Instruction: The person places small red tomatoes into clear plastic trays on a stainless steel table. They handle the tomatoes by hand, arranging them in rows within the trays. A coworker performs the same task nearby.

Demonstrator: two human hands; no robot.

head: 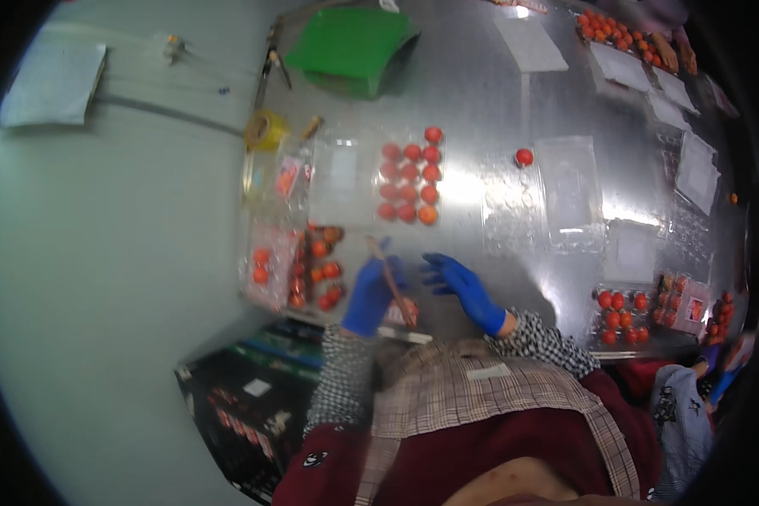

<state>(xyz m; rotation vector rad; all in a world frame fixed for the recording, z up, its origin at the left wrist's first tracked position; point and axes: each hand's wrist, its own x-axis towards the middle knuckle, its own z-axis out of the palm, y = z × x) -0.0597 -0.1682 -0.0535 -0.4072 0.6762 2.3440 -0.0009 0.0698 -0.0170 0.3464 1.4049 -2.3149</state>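
My left hand (pixel 370 291), in a blue glove, is blurred and holds a thin brownish strip or stick (pixel 392 281) whose exact kind I cannot tell. My right hand (pixel 458 284), also gloved in blue, has its fingers apart over the steel table, with nothing seen in it. Beyond my hands lies an open clear plastic tray with rows of red tomatoes (pixel 408 172). A clear lid (pixel 343 174) extends to its left. More tomatoes (pixel 330 270) sit left of my left hand, beside a clear pack (pixel 261 265). A small red and white item (pixel 405 310) is partly hidden below the strip.
A green plastic sheet or bin (pixel 357 47) stands at the back, a yellow tape roll (pixel 265 129) at the left edge. One tomato (pixel 524 157) rests on a clear tray (pixel 512 209) to the right. Black crates (pixel 246 405) stand below left. Other people's hands (pixel 673 55) are at the far right.
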